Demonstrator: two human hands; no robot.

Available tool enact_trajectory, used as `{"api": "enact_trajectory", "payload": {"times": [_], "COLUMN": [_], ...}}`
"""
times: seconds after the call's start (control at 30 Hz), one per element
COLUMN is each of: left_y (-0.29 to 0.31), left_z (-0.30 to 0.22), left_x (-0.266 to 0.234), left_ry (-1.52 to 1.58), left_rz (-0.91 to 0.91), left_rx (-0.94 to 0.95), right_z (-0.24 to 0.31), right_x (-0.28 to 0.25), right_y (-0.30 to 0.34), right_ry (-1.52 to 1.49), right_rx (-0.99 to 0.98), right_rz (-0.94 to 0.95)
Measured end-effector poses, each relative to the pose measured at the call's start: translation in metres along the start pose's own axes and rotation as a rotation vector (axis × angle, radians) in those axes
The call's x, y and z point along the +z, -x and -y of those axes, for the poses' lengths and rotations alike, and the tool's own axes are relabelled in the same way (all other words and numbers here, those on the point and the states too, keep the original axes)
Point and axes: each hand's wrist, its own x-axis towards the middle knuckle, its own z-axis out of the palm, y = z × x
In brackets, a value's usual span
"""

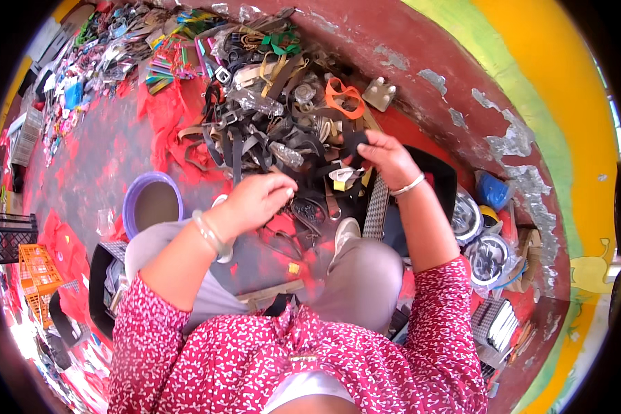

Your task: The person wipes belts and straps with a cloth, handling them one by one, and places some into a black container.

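Note:
My left hand is over the near edge of a heap of belts and straps, its fingers pinched together. What it holds, if anything, is too small to make out. To the right, my right hand is closed on a dark piece that looks like a black strap. An orange looped strap lies just beyond that hand. Beneath my hands are tangled black and brown belts, some in clear plastic, and a white piece with a yellow tag.
A purple tub stands left of my knees. A black bin is by my right forearm, with plastic-wrapped round coils behind it. The peeling red wall bounds the right. Orange crates sit far left.

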Motion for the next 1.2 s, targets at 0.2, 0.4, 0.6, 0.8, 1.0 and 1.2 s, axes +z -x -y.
{"api": "enact_trajectory", "payload": {"times": [0.2,0.4,0.6,0.8,1.0,1.2], "left_y": [-0.004,-0.008,0.031,0.053,0.053,0.042], "left_z": [-0.015,-0.001,-0.032,-0.037,-0.048,-0.047], "left_x": [-0.008,-0.013,-0.029,-0.037,-0.019,-0.001], "left_ry": [0.326,0.724,1.013,0.958,1.005,1.063], "left_rz": [-0.029,-0.1,0.479,0.628,0.655,0.406], "left_rx": [-0.209,0.039,0.068,0.02,0.092,0.091], "right_z": [0.114,0.161,0.168,0.131,0.053,-0.025], "right_x": [0.061,0.115,0.136,0.063,0.002,-0.045], "right_y": [0.078,0.114,0.126,0.129,0.173,0.294], "right_ry": [0.122,0.022,-0.088,-0.151,-0.05,0.165], "right_rx": [-0.254,-0.413,-0.435,-0.477,-0.257,-0.017], "right_rz": [0.07,0.171,0.03,-0.305,-0.614,-0.749]}}
